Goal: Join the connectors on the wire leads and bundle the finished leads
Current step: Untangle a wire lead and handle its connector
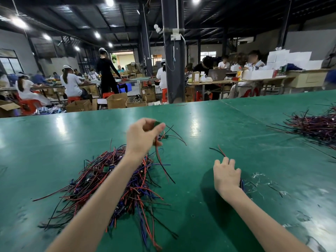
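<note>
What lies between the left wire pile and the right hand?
Head view: only the lead dangling from the left hand crosses there; otherwise bare green table between wire pile and right hand.

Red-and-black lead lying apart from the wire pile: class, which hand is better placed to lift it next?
Right. The right hand rests at that lead's end, whereas the left hand is raised over the pile, its grip busy pinching a green connector.

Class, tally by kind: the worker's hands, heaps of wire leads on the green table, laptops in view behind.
Hands: 2, left hand and right hand
Heaps of wire leads: 2, near heap and far heap
Laptop: 1
Total: 5
</note>
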Available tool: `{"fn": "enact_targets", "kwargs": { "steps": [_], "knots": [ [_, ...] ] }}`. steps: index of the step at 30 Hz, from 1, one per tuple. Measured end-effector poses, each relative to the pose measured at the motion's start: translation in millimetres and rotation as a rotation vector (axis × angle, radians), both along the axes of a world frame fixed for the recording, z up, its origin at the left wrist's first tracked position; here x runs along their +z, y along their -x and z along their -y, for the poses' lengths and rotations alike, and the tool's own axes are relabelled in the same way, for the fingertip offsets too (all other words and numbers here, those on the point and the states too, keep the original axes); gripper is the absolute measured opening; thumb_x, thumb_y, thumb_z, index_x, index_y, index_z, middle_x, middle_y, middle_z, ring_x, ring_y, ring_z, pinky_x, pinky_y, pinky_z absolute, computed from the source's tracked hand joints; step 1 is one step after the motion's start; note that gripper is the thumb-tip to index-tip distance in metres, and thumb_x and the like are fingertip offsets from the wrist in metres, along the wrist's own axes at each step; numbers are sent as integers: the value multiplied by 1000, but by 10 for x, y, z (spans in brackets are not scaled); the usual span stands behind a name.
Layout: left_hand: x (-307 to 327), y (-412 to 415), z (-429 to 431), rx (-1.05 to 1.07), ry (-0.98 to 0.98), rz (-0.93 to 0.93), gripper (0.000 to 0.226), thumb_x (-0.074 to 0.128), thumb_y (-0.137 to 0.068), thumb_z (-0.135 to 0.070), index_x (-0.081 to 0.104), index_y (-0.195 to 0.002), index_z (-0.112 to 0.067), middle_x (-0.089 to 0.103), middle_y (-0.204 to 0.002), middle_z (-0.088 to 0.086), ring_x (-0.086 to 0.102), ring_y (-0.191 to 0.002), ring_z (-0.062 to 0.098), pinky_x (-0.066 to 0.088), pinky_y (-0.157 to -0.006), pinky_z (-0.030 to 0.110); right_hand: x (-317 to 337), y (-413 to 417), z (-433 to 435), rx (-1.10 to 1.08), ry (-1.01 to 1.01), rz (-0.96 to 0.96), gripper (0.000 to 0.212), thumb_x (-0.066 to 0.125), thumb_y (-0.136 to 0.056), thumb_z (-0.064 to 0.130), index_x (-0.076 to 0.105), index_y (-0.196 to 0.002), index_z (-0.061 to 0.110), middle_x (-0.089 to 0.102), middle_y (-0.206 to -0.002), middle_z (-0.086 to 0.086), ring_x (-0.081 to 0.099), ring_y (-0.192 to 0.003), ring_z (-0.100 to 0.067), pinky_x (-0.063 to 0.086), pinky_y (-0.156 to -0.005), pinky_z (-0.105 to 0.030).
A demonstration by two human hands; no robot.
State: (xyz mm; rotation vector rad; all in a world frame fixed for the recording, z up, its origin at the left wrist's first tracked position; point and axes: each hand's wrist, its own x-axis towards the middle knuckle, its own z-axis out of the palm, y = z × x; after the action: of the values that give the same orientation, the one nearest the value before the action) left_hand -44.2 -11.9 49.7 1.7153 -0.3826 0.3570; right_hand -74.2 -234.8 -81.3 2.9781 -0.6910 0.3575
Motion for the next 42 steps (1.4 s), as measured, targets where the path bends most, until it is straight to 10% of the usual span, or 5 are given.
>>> {"fn": "enact_targets", "kwargs": {
  "steps": [10,18,28,34,42],
  "knots": [
    [-859,384,327,-213,485,-669,18,47,-97,-7,56,-86,5,69,-67,12,50,-38,6,44,-39,16,5,12,24,275,20,154,31,53,-84,12,56,-113,22,52,-120,1,40,-118,-22,27,-100,-39],
    [-969,522,407,-246,397,-678,20,52,-96,-13,62,-83,0,71,-66,8,48,-37,7,39,-37,16,332,227,-322,604,-1493,182,9,63,-87,19,72,-85,17,68,-75,2,57,-71,-13,41,-69,-25],
    [-1049,639,415,-388,331,-662,14,56,-92,-7,66,-94,3,69,-87,15,52,-49,7,44,-47,17,320,233,-322,474,-1712,83,10,68,-82,5,67,-73,11,61,-65,-3,49,-56,-11,43,-55,-20],
    [-921,687,419,-389,286,-561,11,60,-91,-11,69,-85,-8,74,-85,10,61,-63,7,51,-63,16,268,161,-354,337,-1596,392,16,64,-87,5,61,-71,10,51,-54,0,42,-44,-9,37,-45,-18],
    [-316,-245,668,-200,180,-600,14,65,-88,-9,56,-94,-2,49,-64,5,46,-37,8,47,-41,17,16,70,-526,155,-1437,507,18,55,-89,10,63,-72,10,57,-56,-3,44,-47,-17,36,-53,-31]
  ]
}}
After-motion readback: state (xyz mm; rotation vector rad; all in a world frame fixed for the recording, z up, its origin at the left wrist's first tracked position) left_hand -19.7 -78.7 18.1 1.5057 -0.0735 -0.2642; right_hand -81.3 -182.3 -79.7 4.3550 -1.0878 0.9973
